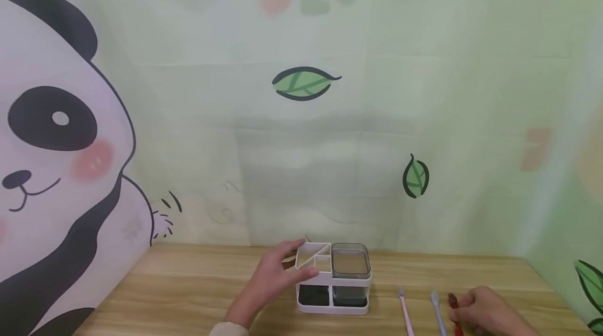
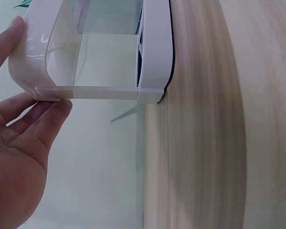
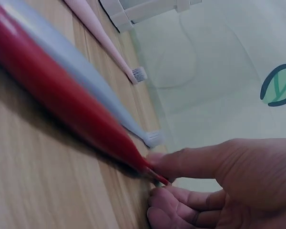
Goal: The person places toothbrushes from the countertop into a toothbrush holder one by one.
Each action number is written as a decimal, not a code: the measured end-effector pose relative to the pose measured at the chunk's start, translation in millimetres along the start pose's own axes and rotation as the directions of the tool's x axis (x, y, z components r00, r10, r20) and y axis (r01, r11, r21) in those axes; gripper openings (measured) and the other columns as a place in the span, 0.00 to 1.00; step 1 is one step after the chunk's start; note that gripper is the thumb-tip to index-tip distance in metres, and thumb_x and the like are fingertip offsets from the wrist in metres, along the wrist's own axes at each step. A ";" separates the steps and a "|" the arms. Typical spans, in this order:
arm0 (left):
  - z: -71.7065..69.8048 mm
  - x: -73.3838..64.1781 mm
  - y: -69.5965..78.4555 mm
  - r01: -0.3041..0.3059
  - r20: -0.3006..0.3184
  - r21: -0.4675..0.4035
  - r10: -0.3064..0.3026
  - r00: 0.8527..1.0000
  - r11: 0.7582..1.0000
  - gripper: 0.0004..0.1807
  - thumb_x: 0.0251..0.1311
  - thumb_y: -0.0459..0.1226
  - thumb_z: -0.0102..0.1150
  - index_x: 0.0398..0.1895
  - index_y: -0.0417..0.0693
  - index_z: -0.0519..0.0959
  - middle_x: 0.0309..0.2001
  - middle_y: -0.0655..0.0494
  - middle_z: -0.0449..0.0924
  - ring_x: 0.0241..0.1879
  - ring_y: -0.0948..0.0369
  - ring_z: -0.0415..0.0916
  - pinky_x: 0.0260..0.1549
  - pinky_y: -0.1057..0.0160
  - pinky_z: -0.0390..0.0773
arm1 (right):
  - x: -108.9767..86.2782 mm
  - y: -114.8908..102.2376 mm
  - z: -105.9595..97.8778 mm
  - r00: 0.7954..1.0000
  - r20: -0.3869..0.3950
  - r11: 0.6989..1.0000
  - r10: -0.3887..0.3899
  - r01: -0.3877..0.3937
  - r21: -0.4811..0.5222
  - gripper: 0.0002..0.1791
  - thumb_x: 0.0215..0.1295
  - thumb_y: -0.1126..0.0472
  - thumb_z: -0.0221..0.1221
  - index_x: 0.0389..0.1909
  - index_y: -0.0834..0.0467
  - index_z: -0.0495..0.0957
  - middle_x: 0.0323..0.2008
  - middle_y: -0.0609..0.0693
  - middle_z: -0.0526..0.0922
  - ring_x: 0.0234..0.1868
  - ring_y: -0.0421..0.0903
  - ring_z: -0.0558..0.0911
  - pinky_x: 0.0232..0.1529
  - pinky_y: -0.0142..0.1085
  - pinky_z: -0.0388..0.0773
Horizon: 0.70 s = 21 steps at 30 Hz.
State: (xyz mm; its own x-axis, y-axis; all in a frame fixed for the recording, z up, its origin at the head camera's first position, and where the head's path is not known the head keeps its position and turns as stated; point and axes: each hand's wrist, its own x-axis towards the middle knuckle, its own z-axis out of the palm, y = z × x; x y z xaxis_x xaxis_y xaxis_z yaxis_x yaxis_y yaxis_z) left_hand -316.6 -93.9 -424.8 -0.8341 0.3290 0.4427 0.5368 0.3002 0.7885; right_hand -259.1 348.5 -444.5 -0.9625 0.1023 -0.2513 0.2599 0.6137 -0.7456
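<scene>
My left hand (image 1: 270,279) grips the left end of a white toothbrush holder (image 1: 335,311), thumb on one side and fingers on the other. The holder stands upright, with divided compartments at its upper left and a clear cup (image 1: 350,275) at its right. To the right, my right hand (image 1: 490,311) pinches a red toothbrush (image 3: 71,105) by its neck, between thumb and fingers. Its handle lies along the tabletop in the right wrist view; whether it touches the wood is unclear. Beside it lie a blue-grey toothbrush (image 1: 438,310) and a pink toothbrush (image 1: 405,311).
The wooden tabletop (image 1: 188,283) meets a pale green backdrop (image 1: 301,168) printed with leaves. A large printed panda (image 1: 61,179) covers the left side. The pink toothbrush lies between the holder and the blue-grey one.
</scene>
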 end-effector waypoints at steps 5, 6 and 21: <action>-0.5 -0.4 0.1 -0.012 -0.005 -0.001 0.012 1.000 1.000 0.39 0.60 0.44 0.79 0.69 0.32 0.76 0.65 0.35 0.78 0.62 0.38 0.78 0.60 0.41 0.81 | 1.1 -0.6 1.3 1.000 -0.017 1.000 0.021 -0.021 -0.019 0.10 0.67 0.69 0.67 0.29 0.65 0.76 0.25 0.52 0.79 0.25 0.44 0.77 0.28 0.33 0.78; -0.6 -0.4 0.1 -0.012 -0.004 -0.001 0.012 1.000 1.000 0.39 0.60 0.44 0.79 0.69 0.32 0.76 0.65 0.35 0.78 0.62 0.38 0.79 0.60 0.41 0.81 | 1.2 -0.6 1.6 1.000 -0.021 0.999 0.020 -0.020 -0.024 0.10 0.66 0.69 0.67 0.29 0.65 0.76 0.26 0.52 0.79 0.25 0.44 0.78 0.28 0.33 0.79; -0.1 0.1 -0.5 -0.005 0.003 0.009 0.005 1.000 1.000 0.40 0.60 0.45 0.79 0.70 0.32 0.75 0.65 0.35 0.78 0.62 0.39 0.79 0.60 0.45 0.82 | -2.0 0.3 3.4 0.998 -0.065 0.999 -0.021 0.019 -0.033 0.06 0.62 0.71 0.65 0.28 0.67 0.78 0.23 0.51 0.80 0.25 0.45 0.79 0.29 0.36 0.81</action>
State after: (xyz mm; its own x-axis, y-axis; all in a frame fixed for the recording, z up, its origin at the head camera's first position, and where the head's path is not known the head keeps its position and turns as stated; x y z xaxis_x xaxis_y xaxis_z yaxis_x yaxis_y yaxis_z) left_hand -317.0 -94.0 -425.1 -0.8310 0.3330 0.4455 0.5422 0.3064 0.7824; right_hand -256.8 345.8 -446.3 -0.9707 0.1404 -0.1950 0.2392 0.6413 -0.7291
